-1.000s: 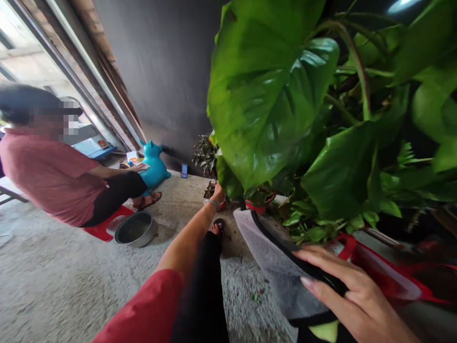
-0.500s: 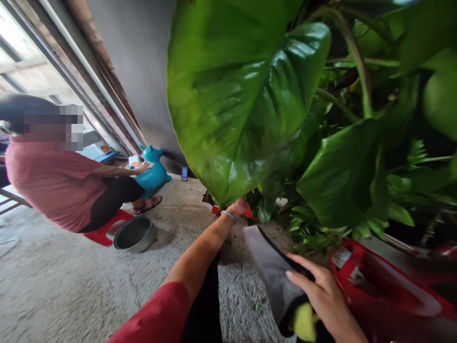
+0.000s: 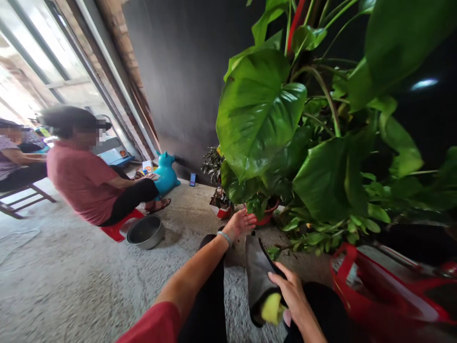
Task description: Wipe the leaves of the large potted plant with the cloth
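My left hand reaches forward, palm up and fingers stretched out, with nothing in it. It is just in front of a red pot under a large-leaved green plant; I cannot tell whether the fingertips touch the leaves. My right hand is closed on a grey fabric piece with black edging, held upright over the floor. A yellow thing shows at its lower opening, close to my right fingers; its kind is unclear.
Left, a person in a pink shirt sits on a red stool beside a metal basin. A blue animal figure and a phone stand by the dark wall. A small potted plant is ahead, a red bag right.
My view has drawn back from the large leaf. My left hand, partly hidden behind it before, now shows with fingers extended. The grey fabric has shifted slightly left in view.
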`<act>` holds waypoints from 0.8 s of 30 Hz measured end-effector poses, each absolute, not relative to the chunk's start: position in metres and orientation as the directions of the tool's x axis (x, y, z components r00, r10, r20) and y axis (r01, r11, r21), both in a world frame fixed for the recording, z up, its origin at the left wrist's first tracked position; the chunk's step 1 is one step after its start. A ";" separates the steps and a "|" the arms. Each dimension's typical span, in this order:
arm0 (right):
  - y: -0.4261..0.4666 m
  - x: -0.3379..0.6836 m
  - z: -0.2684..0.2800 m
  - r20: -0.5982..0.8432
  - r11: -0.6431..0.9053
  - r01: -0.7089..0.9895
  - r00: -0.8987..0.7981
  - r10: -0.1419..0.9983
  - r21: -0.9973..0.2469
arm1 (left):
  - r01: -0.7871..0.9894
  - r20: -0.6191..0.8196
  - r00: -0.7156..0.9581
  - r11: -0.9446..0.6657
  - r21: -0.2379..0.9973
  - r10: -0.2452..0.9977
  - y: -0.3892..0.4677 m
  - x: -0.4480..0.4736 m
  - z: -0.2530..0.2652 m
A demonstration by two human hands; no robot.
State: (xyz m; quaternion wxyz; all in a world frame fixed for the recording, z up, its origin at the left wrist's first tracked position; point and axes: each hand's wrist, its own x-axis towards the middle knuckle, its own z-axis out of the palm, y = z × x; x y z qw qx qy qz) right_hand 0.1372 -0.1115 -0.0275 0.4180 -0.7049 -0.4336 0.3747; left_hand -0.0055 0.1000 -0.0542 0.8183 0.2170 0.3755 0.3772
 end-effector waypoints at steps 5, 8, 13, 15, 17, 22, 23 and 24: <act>-0.149 0.158 0.001 -0.178 -0.287 0.297 0.345 0.922 -0.911 | -0.501 -0.518 0.415 0.663 0.556 0.748 0.070 -0.052 -0.073; -0.161 0.170 0.055 -0.079 -0.187 0.355 0.297 0.952 -0.916 | -0.572 -0.463 0.220 0.498 0.652 0.859 0.079 -0.075 -0.047; -0.124 0.154 0.153 0.395 0.168 0.532 0.347 0.851 -0.830 | -0.538 -0.232 0.005 0.198 0.819 0.973 0.100 -0.073 0.020; -0.087 0.133 0.165 0.538 0.245 0.617 0.348 0.768 -0.748 | -0.516 -0.194 0.033 0.182 0.837 0.981 0.102 -0.058 0.035; -0.058 0.112 0.155 0.516 0.223 0.679 0.266 0.814 -0.700 | -0.508 -0.191 0.082 0.206 0.837 0.978 0.100 -0.044 0.039; -0.089 0.108 0.102 0.283 0.216 0.718 -0.028 0.959 -0.661 | -0.529 -0.165 0.162 0.227 0.817 0.973 0.092 -0.043 0.029; -0.104 0.116 0.102 0.257 0.209 0.714 -0.041 0.965 -0.668 | -0.538 -0.170 0.188 0.246 0.806 0.967 0.092 -0.046 0.027; -0.117 0.124 0.109 0.248 0.197 0.711 -0.033 0.968 -0.675 | -0.546 -0.187 0.211 0.274 0.792 0.960 0.092 -0.049 0.026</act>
